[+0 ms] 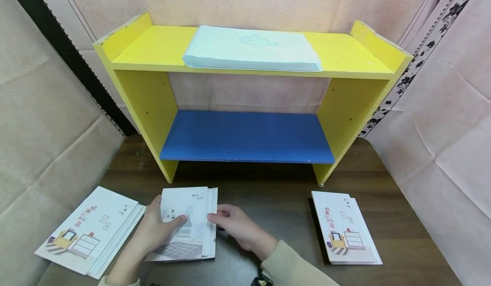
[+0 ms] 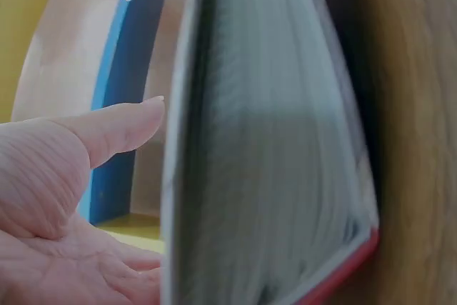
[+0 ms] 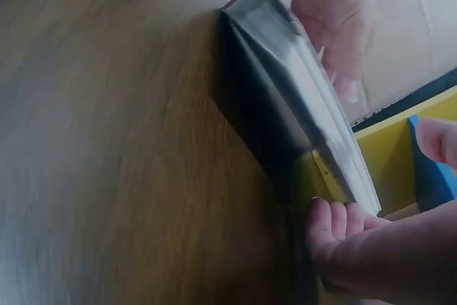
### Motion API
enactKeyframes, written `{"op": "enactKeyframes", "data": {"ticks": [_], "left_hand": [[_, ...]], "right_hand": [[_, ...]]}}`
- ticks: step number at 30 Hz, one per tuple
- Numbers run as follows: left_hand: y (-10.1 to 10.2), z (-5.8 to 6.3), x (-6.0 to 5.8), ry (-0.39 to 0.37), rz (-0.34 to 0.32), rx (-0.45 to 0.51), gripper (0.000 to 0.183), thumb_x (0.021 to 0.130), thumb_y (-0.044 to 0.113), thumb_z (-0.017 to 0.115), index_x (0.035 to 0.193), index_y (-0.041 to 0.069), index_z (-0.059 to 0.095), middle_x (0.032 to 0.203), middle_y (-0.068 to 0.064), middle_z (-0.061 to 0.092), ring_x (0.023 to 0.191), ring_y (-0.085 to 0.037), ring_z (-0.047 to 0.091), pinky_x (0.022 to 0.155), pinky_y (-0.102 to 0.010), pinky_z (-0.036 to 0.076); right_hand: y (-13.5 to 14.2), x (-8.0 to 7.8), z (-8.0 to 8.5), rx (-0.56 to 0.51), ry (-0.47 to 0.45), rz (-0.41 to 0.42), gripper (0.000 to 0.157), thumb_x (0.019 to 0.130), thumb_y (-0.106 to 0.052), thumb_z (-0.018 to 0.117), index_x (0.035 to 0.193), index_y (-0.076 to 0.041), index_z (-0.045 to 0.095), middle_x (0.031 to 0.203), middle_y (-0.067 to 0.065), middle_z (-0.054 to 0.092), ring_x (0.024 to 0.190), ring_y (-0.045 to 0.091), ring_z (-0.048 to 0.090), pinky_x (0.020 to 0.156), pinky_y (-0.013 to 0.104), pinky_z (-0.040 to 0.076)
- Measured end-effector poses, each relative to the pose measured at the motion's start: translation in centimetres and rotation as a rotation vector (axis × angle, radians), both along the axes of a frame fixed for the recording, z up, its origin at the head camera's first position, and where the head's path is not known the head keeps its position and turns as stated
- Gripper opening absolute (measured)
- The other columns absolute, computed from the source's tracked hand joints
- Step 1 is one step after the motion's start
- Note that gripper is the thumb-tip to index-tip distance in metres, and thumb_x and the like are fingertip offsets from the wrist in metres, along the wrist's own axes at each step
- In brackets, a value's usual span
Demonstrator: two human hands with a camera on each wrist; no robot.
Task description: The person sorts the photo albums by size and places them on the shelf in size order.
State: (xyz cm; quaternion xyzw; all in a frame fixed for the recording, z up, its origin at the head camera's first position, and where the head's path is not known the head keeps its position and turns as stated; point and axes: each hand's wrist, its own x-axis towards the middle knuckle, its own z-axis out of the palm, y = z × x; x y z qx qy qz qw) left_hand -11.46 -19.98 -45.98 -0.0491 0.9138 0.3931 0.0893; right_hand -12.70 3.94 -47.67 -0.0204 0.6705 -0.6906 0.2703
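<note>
A white book (image 1: 188, 230) with a grey drawing and a barcode on its cover is between my hands, low in front of the shelf. My left hand (image 1: 158, 227) grips its left side, the thumb lying across the cover. At its right edge, my right hand (image 1: 239, 227) holds it with the thumb on top and fingers lower down. Thick page edges (image 2: 264, 133) and a red cover corner show close up in the left wrist view. The right wrist view has fingertips (image 3: 338, 217) against the end of the book, its dark side turned toward the table.
A yellow shelf unit (image 1: 142, 107) with a blue board (image 1: 247, 137) stands behind. Across its top lies a light blue flat package (image 1: 253, 49) with a whale drawing. White illustrated books (image 1: 90, 230) lie at left, more books (image 1: 345, 230) at right, on the brown table (image 1: 291, 235).
</note>
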Motion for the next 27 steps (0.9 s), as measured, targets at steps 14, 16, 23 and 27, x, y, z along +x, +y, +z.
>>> {"op": "enactKeyframes", "data": {"ticks": [14,16,23,27], "left_hand": [[4.8,2.3,1.1,0.127,-0.032,0.111,0.108,0.087,0.036,0.072,0.151,-0.003,-0.005,0.144,-0.033,0.017,0.118,-0.039,0.045,0.103,-0.056,0.035],[5.6,2.3,1.0,0.135,-0.035,0.131,0.106,0.087,0.033,0.073,0.152,-0.003,-0.003,0.145,-0.031,0.019,0.115,-0.037,0.047,0.103,-0.054,0.036],[8.3,2.2,0.7,0.203,-0.034,0.34,0.101,0.087,0.02,0.074,0.153,0.003,0.0,0.151,-0.022,0.02,0.125,-0.035,0.044,0.095,-0.046,0.047],[9.6,2.2,0.5,0.255,-0.052,0.503,0.093,0.089,0.014,0.072,0.154,0.01,0.006,0.14,-0.018,0.04,0.114,-0.031,0.055,0.081,-0.038,0.056]], "right_hand": [[4.0,-0.6,0.7,-0.075,0.213,0.024,0.07,0.093,-0.02,0.066,0.15,-0.026,0.025,0.111,0.016,0.063,0.091,0.029,0.067,0.07,0.044,0.058],[4.7,-0.8,0.8,-0.056,0.236,-0.002,0.07,0.093,-0.019,0.067,0.149,-0.025,0.025,0.11,0.016,0.064,0.089,0.03,0.068,0.069,0.044,0.058],[7.5,-1.4,1.4,0.035,0.25,-0.135,0.069,0.091,-0.024,0.069,0.148,-0.021,0.029,0.115,0.015,0.063,0.085,0.029,0.068,0.067,0.043,0.058],[8.8,-1.4,1.9,0.025,0.195,-0.173,0.07,0.091,-0.027,0.07,0.147,-0.025,0.029,0.115,0.016,0.061,0.084,0.031,0.069,0.066,0.044,0.058]]}}
